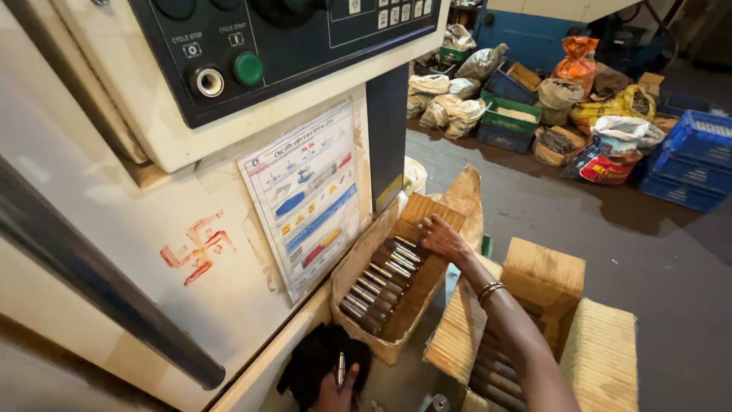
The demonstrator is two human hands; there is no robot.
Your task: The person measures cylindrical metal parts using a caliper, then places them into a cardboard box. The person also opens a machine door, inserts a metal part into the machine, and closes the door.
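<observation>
Over the open carton (358,263), right hand (441,238) spreads onto metal pins (385,278); left hand (335,393) pinches one pin (341,368).

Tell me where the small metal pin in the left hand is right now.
The metal pin stands upright in the left hand at the head view's bottom edge, against a black cloth, just below the open cardboard box of parts.

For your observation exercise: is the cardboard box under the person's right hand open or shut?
Open: the cardboard box has flaps spread, showing metal rods; right hand reaches in.
</observation>
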